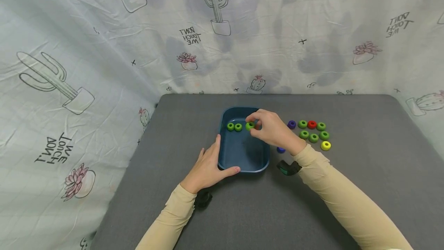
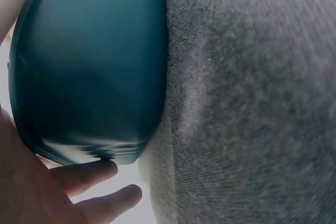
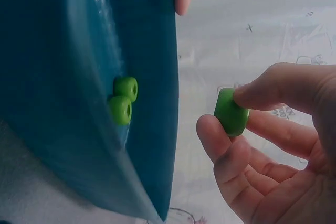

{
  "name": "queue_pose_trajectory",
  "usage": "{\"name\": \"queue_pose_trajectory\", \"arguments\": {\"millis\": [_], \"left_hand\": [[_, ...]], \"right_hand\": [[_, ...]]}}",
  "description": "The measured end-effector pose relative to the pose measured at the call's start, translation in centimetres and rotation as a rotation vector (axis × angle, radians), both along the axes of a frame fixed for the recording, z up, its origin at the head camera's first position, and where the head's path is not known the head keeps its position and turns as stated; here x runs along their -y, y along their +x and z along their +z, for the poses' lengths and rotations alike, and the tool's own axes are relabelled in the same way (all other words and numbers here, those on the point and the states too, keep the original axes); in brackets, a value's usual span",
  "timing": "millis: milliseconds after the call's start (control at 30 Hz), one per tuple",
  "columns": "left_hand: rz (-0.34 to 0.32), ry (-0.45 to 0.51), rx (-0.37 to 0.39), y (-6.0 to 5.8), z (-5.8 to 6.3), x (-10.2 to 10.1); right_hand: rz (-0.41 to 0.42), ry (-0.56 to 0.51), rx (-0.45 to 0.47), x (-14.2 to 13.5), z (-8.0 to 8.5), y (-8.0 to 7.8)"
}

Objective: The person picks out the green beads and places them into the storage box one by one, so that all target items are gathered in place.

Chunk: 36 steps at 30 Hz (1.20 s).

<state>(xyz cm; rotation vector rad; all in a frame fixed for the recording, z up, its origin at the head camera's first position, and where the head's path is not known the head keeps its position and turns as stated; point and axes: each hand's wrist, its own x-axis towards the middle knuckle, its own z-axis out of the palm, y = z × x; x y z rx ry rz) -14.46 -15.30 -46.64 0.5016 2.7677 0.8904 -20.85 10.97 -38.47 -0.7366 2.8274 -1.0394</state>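
Observation:
A dark blue rectangular tray (image 1: 243,151) stands on the grey table. My right hand (image 1: 274,128) is over its far right part, pinching a green bead (image 3: 231,113) between thumb and fingertips. Two more green beads, a left one (image 1: 230,127) and a right one (image 1: 238,127), lie side by side on the tray's floor near the far end. At the near left corner, my left hand (image 1: 204,169) spreads along the outside of the tray, thumb at the near rim and fingers along the left side. The left wrist view shows its fingers (image 2: 86,174) against the tray's outer wall.
Right of the tray lie several loose green beads (image 1: 313,138), a red bead (image 1: 311,124), a yellow bead (image 1: 325,146), a purple bead (image 1: 291,124) and a blue bead (image 1: 281,150) partly hidden by my right arm. A cactus-print curtain (image 1: 243,57) hangs behind the table (image 1: 364,173).

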Motion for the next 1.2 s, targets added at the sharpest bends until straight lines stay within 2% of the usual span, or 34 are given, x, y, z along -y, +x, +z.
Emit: {"name": "queue_pose_trajectory", "arguments": {"millis": [233, 533, 933, 1200], "left_hand": [[0.002, 0.008, 0.007, 0.0, 0.1, 0.0], [0.003, -0.001, 0.006, 0.1, 0.2, 0.1], [0.004, -0.006, -0.012, 0.1, 0.1, -0.2], [0.008, -0.009, -0.019, 0.0, -0.1, -0.1]], "right_hand": [[0.04, -0.016, 0.017, 1.4, 0.3, -1.0], [0.034, 0.007, 0.056, 3.4, 0.3, -2.8], [0.035, 0.094, 0.117, 5.7, -1.6, -4.9], [0.044, 0.144, 0.128, 6.5, -2.9, -5.6]]}}
